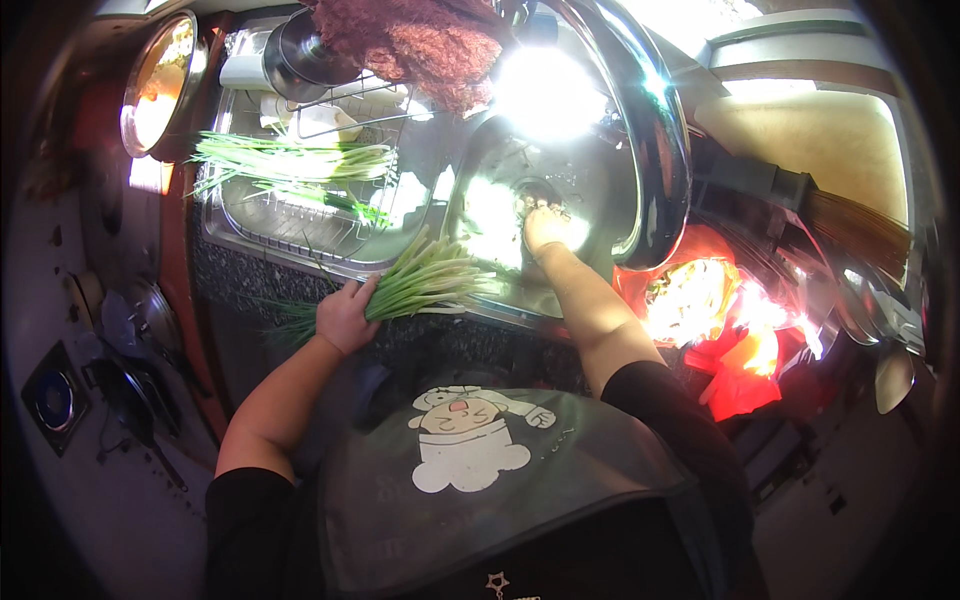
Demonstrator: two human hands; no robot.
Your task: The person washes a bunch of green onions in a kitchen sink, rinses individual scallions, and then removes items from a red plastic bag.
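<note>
My left hand [346, 315] grips a bunch of thin spring onions [427, 281] at the front rim of the sink. Their pale root ends point right over the basin, and the green tops trail left past my wrist. Down in the right sink basin [487, 161], my right hand [546, 227] reaches to the drain [534, 193]. Its fingertips are at small bits there; glare and the angle hide whether it holds anything. More spring onions [292, 161] lie across a wire rack [330, 229] in the left basin.
A tall chrome faucet [660, 180] arches over the right basin. A reddish-brown cloth [420, 45] hangs behind, beside a dark pot [311, 56]. Right of the sink, a red plastic bag [690, 289] holds scraps. At left stand a metal bowl [161, 82] and a stove burner [56, 397].
</note>
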